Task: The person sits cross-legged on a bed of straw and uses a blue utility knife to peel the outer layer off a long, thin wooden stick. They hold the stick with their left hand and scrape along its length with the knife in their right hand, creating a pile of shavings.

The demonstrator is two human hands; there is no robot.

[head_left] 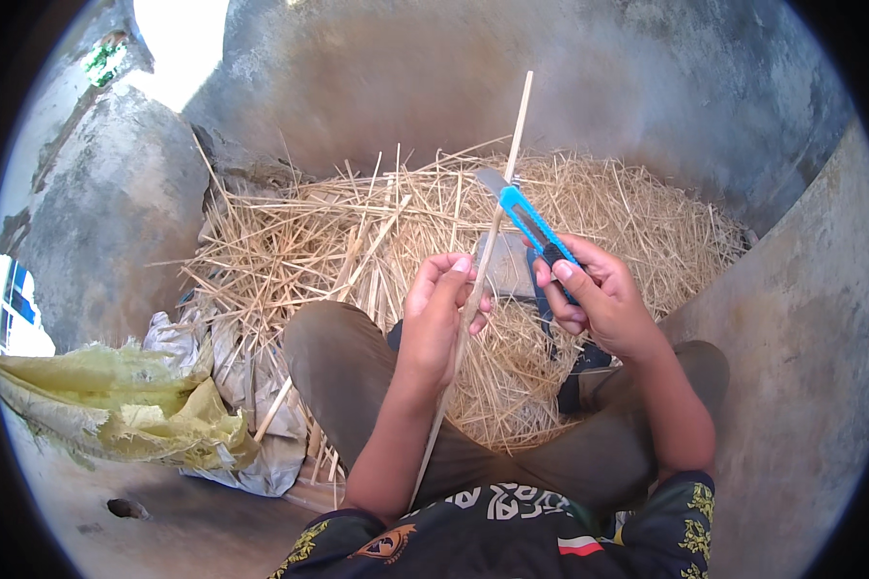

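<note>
Between the fingers of my left hand point(442, 307) is a long, thin wooden strip point(493, 234), slanting from my lap up past the far edge of the straw-coloured heap. My right hand point(594, 294) grips a blue box cutter point(534, 221) with its thumb on top of the handle. The cutter's blade point(492, 180) is out and crosses the strip above my left fingers; whether it touches the wood I cannot tell. Both hands are raised in front of me over my crossed legs.
Thin strips and curly shavings point(299, 241) lie in a big heap before me. A grey block point(508, 263) sits among them. At left are a torn yellow sack point(116, 396) and a whitish crumpled sheet point(270, 463). Concrete walls point(550, 77) stand around.
</note>
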